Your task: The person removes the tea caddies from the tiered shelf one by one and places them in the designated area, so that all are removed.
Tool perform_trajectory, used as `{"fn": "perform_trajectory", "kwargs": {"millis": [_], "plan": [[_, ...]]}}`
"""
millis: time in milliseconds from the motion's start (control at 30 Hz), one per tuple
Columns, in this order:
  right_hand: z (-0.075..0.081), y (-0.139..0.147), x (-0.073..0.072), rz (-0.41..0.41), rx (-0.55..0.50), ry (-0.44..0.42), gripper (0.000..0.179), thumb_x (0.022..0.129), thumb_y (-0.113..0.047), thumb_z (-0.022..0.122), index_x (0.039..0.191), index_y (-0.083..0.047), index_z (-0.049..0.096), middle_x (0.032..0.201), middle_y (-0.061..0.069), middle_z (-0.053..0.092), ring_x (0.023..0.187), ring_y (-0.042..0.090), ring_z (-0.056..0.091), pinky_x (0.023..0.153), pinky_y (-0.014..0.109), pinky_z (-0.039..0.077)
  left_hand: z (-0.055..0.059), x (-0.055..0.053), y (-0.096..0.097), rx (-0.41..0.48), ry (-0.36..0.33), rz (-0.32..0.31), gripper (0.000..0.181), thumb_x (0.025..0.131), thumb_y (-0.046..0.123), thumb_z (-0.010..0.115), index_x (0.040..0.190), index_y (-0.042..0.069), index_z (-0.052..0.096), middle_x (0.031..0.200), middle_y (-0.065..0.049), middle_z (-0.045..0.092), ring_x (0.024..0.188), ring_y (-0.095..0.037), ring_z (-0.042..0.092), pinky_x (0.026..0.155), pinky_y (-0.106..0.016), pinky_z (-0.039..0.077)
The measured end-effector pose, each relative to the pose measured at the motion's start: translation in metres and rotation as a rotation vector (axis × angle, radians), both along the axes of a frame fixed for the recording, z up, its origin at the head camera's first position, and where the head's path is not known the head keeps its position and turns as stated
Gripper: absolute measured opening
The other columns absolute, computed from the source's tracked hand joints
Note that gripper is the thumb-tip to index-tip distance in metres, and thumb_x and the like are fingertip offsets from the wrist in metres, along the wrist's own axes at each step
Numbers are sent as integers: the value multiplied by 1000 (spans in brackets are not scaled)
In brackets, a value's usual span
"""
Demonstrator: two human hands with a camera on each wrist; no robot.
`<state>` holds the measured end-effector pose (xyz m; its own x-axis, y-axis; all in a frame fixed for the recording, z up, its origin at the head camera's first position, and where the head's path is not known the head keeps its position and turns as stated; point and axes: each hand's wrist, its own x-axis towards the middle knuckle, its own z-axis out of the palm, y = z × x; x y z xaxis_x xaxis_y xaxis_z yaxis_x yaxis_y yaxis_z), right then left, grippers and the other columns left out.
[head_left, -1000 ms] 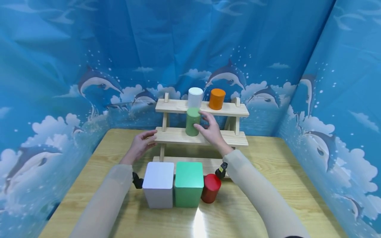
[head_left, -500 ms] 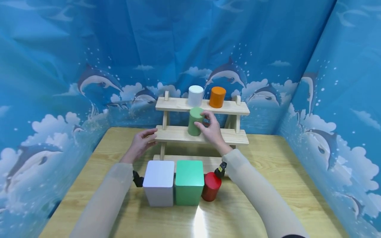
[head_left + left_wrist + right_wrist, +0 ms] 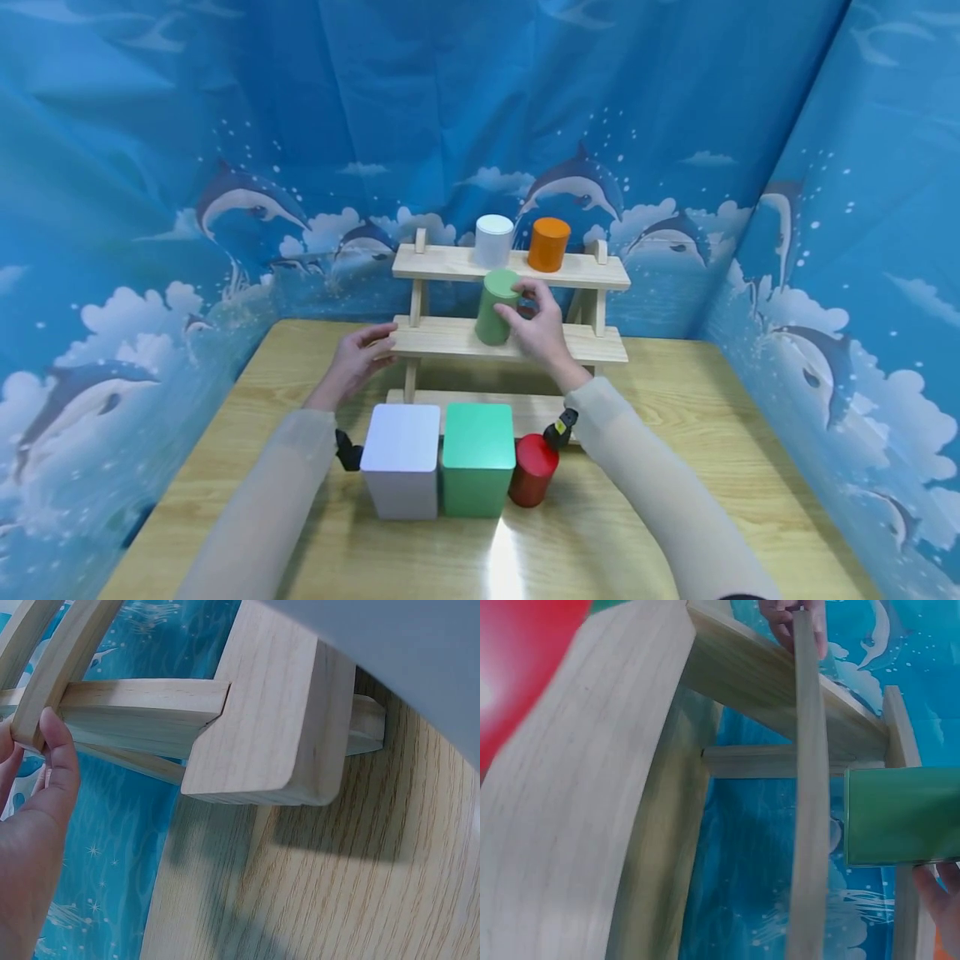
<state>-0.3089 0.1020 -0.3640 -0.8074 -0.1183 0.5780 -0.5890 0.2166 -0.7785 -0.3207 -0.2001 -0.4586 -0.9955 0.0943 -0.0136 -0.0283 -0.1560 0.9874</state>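
My right hand (image 3: pixel 542 329) grips a green cylindrical can (image 3: pixel 495 312) from its right side, thumb in front. The can is upright in front of the upper tier and close over the middle board of a three-tier wooden stand (image 3: pixel 435 337). In the right wrist view a gap shows between the green can (image 3: pixel 907 817) and the board's edge. At the stand's left end my left hand (image 3: pixel 356 362) pinches the tip of that middle board; the left wrist view has the thumb and fingers of the left hand (image 3: pixel 41 817) on either side of the board.
On the top board stand a white can (image 3: pixel 493 242) and an orange can (image 3: pixel 549 245). Before the stand, on the wooden table (image 3: pixel 675 417), are a white box (image 3: pixel 401 467), a green box (image 3: pixel 477 467) and a red can (image 3: pixel 533 471). A blue dolphin-print curtain (image 3: pixel 315 125) surrounds the table.
The green can has moved a little to the right along the middle board with my right hand. My left hand stays at the board's left end.
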Motion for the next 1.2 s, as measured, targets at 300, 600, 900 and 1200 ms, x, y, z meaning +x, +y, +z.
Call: {"fn": "perform_trajectory", "kwargs": {"millis": [300, 600, 900, 1200], "plan": [[12, 9, 16, 40, -1, 3, 33, 84, 2, 66, 111, 7, 48, 118, 19, 51, 108, 36, 53, 88, 45, 50, 14, 9, 2, 19, -20, -21, 45, 93, 8, 56, 135, -3, 44, 131, -15, 43, 92, -11, 58, 91, -40, 48], [8, 18, 24, 80, -10, -5, 35, 82, 2, 67, 112, 7, 48, 118, 20, 51, 106, 35, 53, 86, 48, 50, 17, 12, 2, 15, -20, -29, 45, 94, 7, 55, 136, -3, 42, 132, -16, 42, 92, -11, 59, 91, -38, 49], [9, 27, 37, 72, -19, -13, 35, 82, 4, 67, 111, 7, 49, 125, 21, 49, 107, 34, 53, 86, 55, 48, 15, 10, 2, 25, -19, -20, 44, 93, 7, 55, 134, -4, 44, 132, -16, 42, 94, -12, 58, 84, -32, 52], [4, 39, 50, 87, -13, -8, 34, 80, 8, 68, 108, 10, 49, 124, 23, 49, 105, 36, 53, 83, 46, 51, 0, 0, -2, 30, -11, -16, 47, 90, 14, 62, 133, 1, 48, 128, -9, 46, 95, -13, 57, 85, -32, 52]]}}
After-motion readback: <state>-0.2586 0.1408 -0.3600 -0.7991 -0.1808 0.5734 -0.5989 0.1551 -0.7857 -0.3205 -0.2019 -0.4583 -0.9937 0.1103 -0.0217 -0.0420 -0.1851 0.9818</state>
